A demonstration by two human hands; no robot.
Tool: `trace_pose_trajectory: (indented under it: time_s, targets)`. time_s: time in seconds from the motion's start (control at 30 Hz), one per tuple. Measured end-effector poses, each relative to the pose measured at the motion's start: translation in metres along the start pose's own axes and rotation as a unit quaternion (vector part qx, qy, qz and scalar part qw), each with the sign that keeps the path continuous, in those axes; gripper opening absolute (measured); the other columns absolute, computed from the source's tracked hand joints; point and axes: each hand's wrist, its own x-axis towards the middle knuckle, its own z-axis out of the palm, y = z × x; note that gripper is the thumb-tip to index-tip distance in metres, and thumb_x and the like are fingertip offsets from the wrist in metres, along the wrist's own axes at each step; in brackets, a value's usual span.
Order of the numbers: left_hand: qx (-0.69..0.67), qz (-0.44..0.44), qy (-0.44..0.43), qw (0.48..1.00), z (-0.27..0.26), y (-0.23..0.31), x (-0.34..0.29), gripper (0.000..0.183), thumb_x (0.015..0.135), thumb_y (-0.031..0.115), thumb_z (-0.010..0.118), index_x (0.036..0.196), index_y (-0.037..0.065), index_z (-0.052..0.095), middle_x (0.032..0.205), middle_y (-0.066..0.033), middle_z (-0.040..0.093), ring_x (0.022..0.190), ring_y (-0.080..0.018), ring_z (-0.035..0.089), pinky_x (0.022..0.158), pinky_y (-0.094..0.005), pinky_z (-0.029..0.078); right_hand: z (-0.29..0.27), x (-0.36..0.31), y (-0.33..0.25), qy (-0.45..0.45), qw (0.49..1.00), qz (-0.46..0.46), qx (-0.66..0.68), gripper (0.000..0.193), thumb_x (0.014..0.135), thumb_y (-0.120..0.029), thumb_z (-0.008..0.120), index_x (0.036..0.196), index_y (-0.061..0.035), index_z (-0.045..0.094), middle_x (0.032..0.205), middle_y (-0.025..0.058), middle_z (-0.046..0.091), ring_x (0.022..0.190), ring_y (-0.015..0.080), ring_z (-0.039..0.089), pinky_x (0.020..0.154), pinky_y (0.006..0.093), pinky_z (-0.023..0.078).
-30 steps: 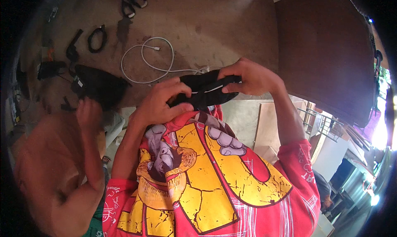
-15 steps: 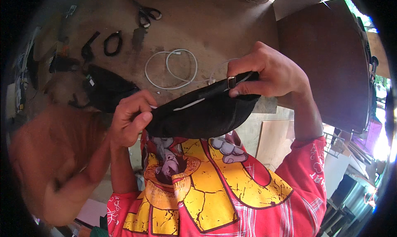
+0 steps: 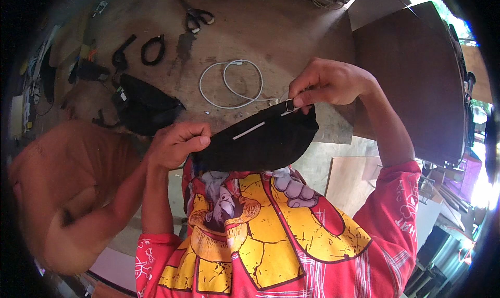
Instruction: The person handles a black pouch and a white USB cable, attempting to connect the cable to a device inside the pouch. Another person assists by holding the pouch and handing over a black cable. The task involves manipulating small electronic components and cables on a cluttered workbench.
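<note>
A black fabric bag, shaped like a waist pouch [image 3: 260,147], is stretched between my two hands above my lap. My left hand [image 3: 179,143] is closed on its left end, thumb against the fingers. At the upper right corner, my right hand [image 3: 329,84] pinches the edge beside a small metal buckle [image 3: 289,105]. A narrow white strip [image 3: 249,131] shows along the upper part of the bag; whether it is trim or something inside, I cannot tell. The bag's far side and the fingertips behind it are hidden.
A coiled white cable [image 3: 202,92] lies on the wooden table [image 3: 291,37] beyond the bag. Scissors [image 3: 197,21], a looped black cord [image 3: 143,53] and another black bag [image 3: 146,108] are farther left. Another person's bare arm [image 3: 88,241] reaches in at left. A brown panel [image 3: 411,84] stands right.
My right hand now grips the bag's corner near the buckle with its fingers drawn closer together. The view has shifted slightly, and the bag hangs a little differently between my hands.
</note>
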Motion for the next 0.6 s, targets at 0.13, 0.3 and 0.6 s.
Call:
trace_pose_trajectory:
  time_s: [0.13,0.3,0.6]
  targets:
    - [0.037,-0.028,-0.028,0.999,-0.004,-0.001,0.004,0.035,0.108,0.034,0.059,0.086,0.007,0.052,0.080,0.0064,0.043,0.077,-0.0064,0.039,0.070,-0.0274,0.035,0.004,-0.005,0.001,0.009,1.000,-0.011,-0.006,0.024,0.105,-0.021,0.064,0.106,0.0009,0.073,0.087,0.0082,0.076,0.085,0.0187,0.073,0.081,0.0358,0.056]
    - [0.050,-0.023,-0.065,0.996,-0.004,-0.001,0.010,0.036,0.109,0.034,0.057,0.087,0.006,0.051,0.077,0.0048,0.042,0.076,-0.0079,0.041,0.070,-0.0283,0.037,0.013,-0.004,0.018,0.030,0.999,-0.016,-0.030,0.025,0.105,-0.023,0.065,0.106,0.0010,0.073,0.087,0.0094,0.076,0.086,0.0203,0.073,0.081,0.0368,0.056]
    - [0.195,0.083,-0.004,0.977,0.026,0.055,0.027,0.027,0.103,0.025,0.066,0.088,0.005,0.056,0.074,-0.0089,0.053,0.070,-0.0242,0.056,0.064,-0.0360,0.043,0.028,0.020,0.027,-0.061,0.980,0.082,0.174,0.047,0.111,-0.043,0.056,0.126,-0.0010,0.072,0.106,0.0084,0.077,0.090,0.0153,0.068,0.083,0.0370,0.055]
